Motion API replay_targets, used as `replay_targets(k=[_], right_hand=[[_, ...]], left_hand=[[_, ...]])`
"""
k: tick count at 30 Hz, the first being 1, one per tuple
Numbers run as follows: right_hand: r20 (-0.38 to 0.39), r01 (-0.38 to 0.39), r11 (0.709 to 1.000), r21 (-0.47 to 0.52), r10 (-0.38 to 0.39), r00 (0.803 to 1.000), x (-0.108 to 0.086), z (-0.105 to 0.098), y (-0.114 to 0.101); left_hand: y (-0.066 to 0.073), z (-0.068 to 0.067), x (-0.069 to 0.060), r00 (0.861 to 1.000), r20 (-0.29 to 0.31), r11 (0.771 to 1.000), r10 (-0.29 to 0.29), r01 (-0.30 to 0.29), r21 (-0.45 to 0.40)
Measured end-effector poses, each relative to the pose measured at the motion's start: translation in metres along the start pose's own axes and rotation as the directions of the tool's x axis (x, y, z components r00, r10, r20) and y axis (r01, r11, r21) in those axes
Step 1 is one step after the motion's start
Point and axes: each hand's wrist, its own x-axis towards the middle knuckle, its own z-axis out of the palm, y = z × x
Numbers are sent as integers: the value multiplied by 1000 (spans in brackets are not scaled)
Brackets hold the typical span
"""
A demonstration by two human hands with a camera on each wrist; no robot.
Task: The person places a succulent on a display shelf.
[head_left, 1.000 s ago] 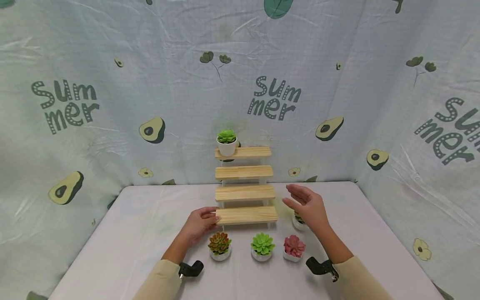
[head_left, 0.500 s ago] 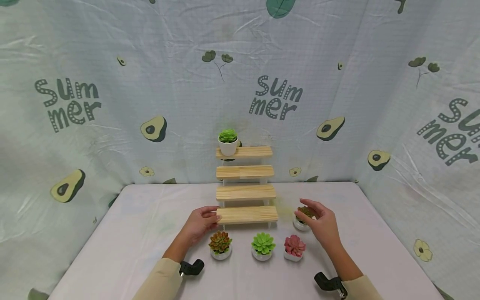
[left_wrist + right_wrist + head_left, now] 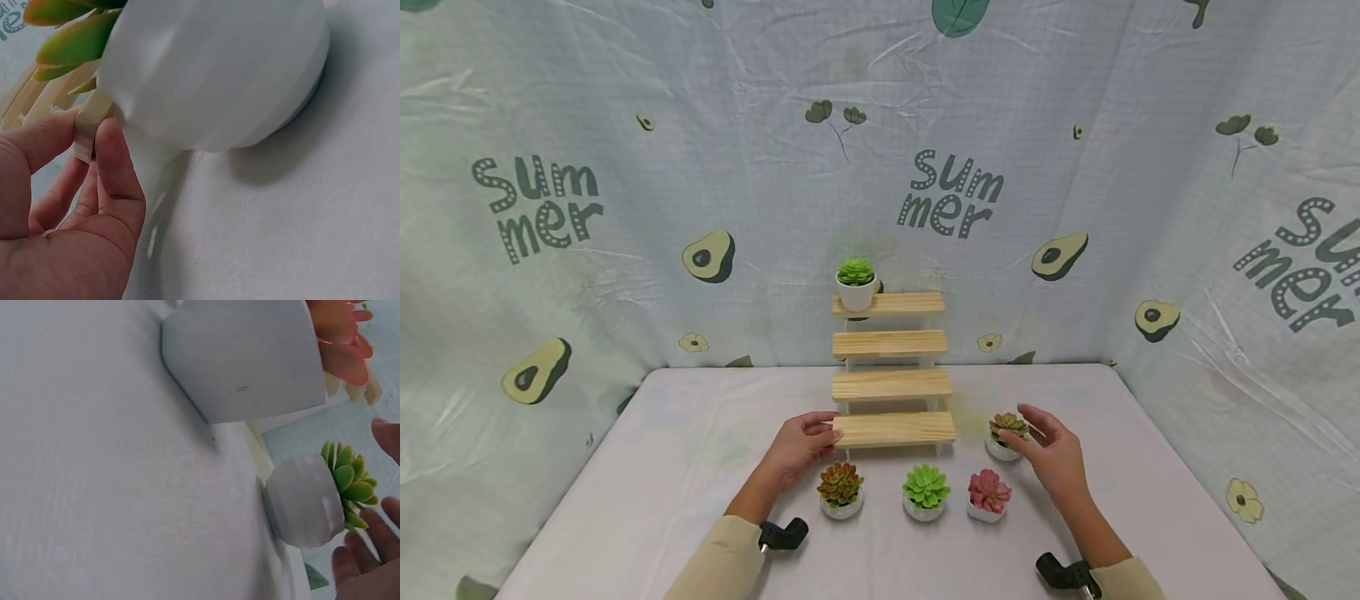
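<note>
In the head view my left hand (image 3: 800,448) pinches the left end of the lowest board of a wooden tiered plant stand (image 3: 895,429). The left wrist view shows thumb and fingers on the board's end (image 3: 89,125). My right hand (image 3: 1056,454) is spread beside a small potted succulent (image 3: 1002,448) with yellow-green and reddish leaves, right of the stand. In the right wrist view its white pot (image 3: 306,500) stands on the table, and the fingers (image 3: 378,534) are close to the leaves; the thumb is apart from them.
In front of the stand sit a brown-orange succulent (image 3: 840,487), a bright green one (image 3: 925,490) and a pink one (image 3: 987,493). Another green potted plant (image 3: 855,287) stands on the top board's left end. A printed cloth (image 3: 760,208) hangs behind the white table (image 3: 700,483).
My right hand has moved right and down from above the far-right succulent to beside it, uncovering its leaves. The left hand keeps its pinch on the lowest board.
</note>
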Motion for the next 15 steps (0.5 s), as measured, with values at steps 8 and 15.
replay_targets(k=[8, 15], right_hand=[[96, -146, 988, -60, 151, 984, 5, 3, 3], [117, -190, 976, -110, 202, 972, 5, 4, 8]], left_hand=[[1, 0, 0, 1000, 7, 1000, 1, -1, -6], [-2, -1, 2, 1000, 4, 1000, -3, 3, -2]])
